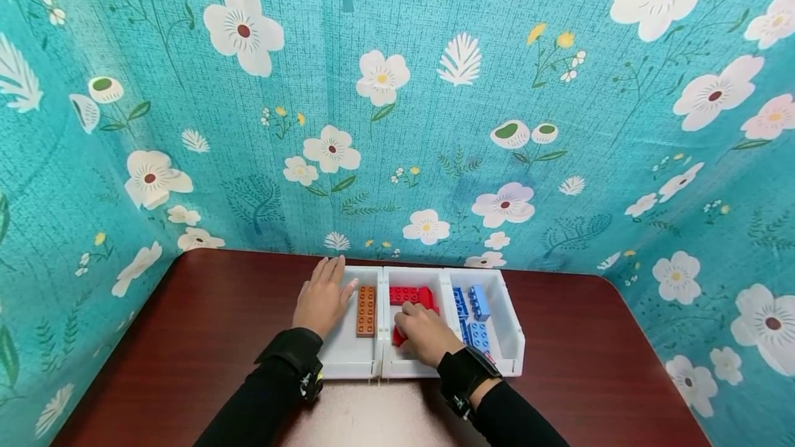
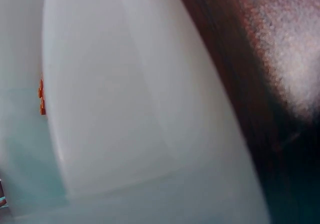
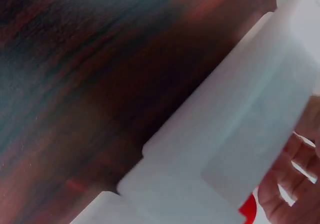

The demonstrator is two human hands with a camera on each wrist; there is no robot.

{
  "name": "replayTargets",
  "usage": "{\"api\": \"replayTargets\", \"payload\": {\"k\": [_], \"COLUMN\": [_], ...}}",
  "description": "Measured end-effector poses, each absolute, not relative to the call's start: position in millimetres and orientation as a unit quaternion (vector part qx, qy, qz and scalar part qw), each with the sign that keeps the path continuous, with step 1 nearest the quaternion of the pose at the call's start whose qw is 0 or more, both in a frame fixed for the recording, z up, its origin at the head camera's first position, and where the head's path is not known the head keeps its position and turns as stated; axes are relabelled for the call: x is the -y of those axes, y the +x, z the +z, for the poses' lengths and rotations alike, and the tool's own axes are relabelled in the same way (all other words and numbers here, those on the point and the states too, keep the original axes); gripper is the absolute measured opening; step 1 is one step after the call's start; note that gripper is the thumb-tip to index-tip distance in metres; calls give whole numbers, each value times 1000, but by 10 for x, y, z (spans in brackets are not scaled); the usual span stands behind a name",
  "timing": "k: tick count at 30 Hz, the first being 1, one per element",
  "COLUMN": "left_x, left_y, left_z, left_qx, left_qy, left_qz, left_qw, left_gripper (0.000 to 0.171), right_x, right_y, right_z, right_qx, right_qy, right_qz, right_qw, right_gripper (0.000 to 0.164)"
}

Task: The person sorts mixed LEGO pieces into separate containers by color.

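My left hand (image 1: 323, 297) lies over the left edge of the left white bin (image 1: 340, 366), fingers straight and thumb apart, holding nothing. Beside its thumb, orange bricks (image 1: 366, 310) lie in that bin. My right hand (image 1: 428, 333) reaches into the middle bin (image 1: 397, 369) with curled fingers. At its fingertips it grips a red brick (image 1: 397, 338), mostly hidden by the fingers. More red bricks (image 1: 406, 295) lie at the back of this bin. The right wrist view catches the curled fingers (image 3: 275, 196) beside a red brick edge (image 3: 248, 210).
A right bin (image 1: 512, 336), joined to the others, holds several blue bricks (image 1: 478, 333), partly behind my right wrist. The bins stand on a dark red-brown table (image 1: 571, 364). A teal floral cloth (image 1: 435, 157) hangs behind and at both sides.
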State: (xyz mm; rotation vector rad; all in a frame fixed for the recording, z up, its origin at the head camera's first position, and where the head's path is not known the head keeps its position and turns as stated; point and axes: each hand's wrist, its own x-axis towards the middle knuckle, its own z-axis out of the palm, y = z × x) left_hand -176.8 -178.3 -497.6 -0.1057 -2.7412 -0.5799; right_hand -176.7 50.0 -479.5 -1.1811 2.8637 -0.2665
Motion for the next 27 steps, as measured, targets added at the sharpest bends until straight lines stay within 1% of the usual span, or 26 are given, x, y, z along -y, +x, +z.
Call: {"api": "replayTargets", "payload": {"k": [3, 5, 9, 17, 22, 27], "left_x": [1779, 1778, 1780, 1789, 1791, 1784], "left_y": [-1766, -1766, -1764, -1761, -1767, -1769], "left_z": [-4976, -4978, -4976, -4969, -4979, -4982], "left_qx": [964, 964, 964, 962, 963, 962], "left_qy": [-39, -37, -36, -42, -41, -41], "left_qz": [-205, -205, -208, -210, -210, -213], "left_qw": [166, 164, 162, 168, 166, 168], "left_gripper": [60, 60, 60, 60, 60, 60], "right_x": [-507, -515, -538, -579, -552, -518], "right_y": [-1758, -1751, -1739, -1694, -1685, -1691], "right_z": [-4798, -4792, -4788, -4752, -4797, -4860], "right_qx": [-921, -918, -909, -903, -909, -920], "right_qy": [-379, -383, -403, -420, -409, -389], "right_qz": [-93, -97, -102, -87, -69, -16], "right_qw": [16, 7, -8, -13, -31, -39], "right_gripper": [19, 18, 24, 27, 31, 39]}}
